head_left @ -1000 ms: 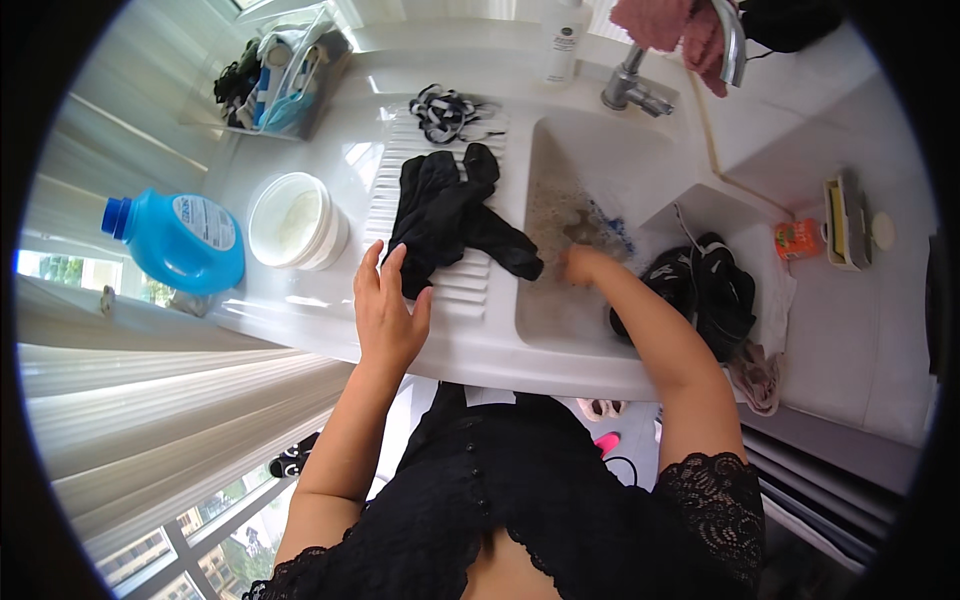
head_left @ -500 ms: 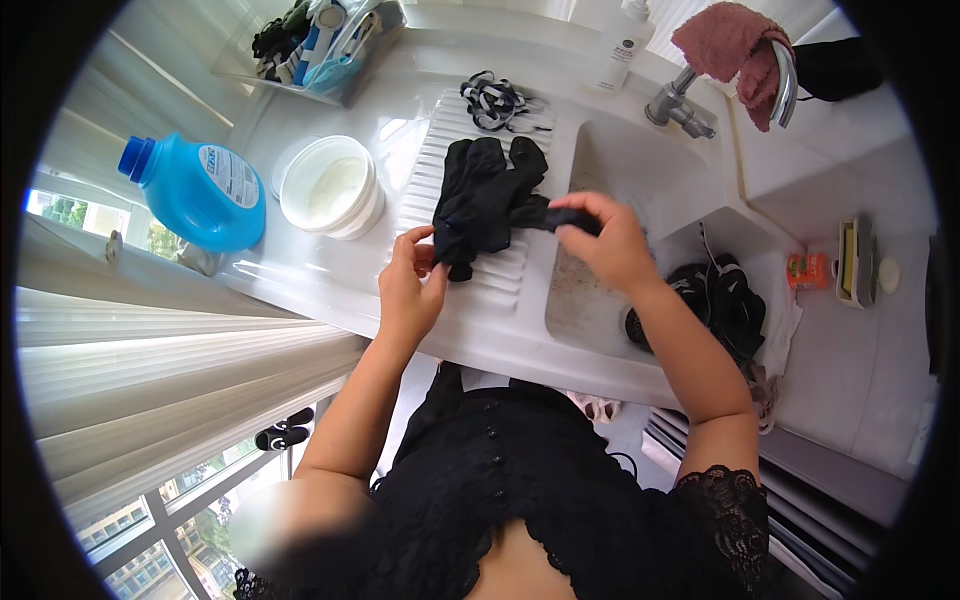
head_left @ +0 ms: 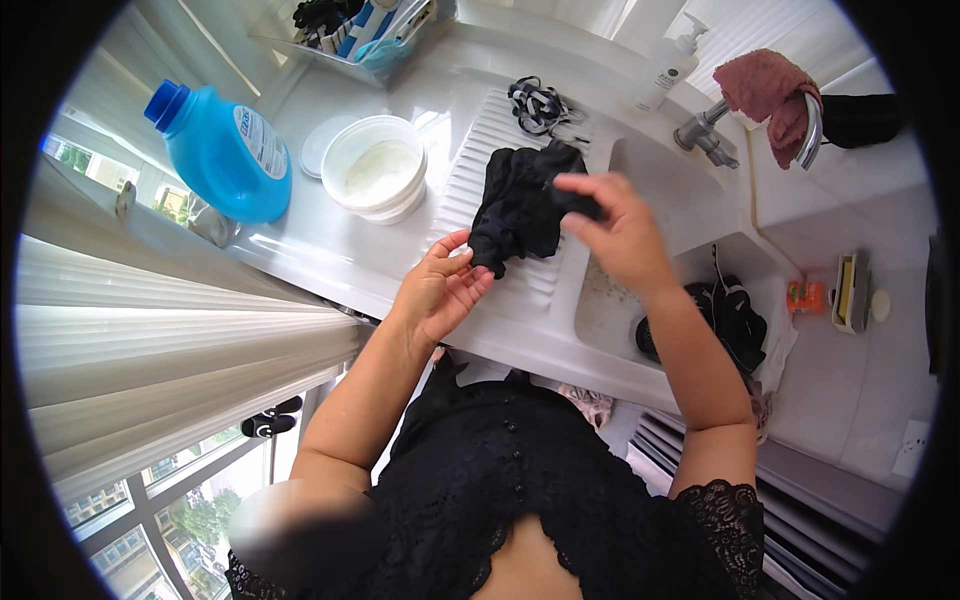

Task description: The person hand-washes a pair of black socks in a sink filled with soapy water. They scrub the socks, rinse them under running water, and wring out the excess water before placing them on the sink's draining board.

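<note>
A crumpled black cloth garment point(head_left: 518, 205) lies on the ribbed white washboard point(head_left: 468, 168) beside the sink; its exact kind cannot be made out. At its lower left end, the fingers of my left hand point(head_left: 440, 290) are closed on the fabric. My right hand point(head_left: 628, 240) pinches a piece of the same garment at its right side, above the edge of the basin. That hand is slightly smeared by motion. Just beyond the garment rests a tangle of black-and-white laces point(head_left: 540, 106).
Left of the washboard stand a white tub point(head_left: 395, 200) with pale contents, a lid point(head_left: 318, 148) and a blue detergent bottle point(head_left: 230, 155). Black shoes point(head_left: 735, 320) sit right of the basin point(head_left: 670, 185). A pink towel point(head_left: 765, 90) hangs on the faucet point(head_left: 708, 138); a pump bottle point(head_left: 668, 70) stands behind.
My right hand has lifted its piece of the garment, which was stretched out to the right, back toward the bundle. My left hand has shifted under the lower end. The whole view has shifted slightly.
</note>
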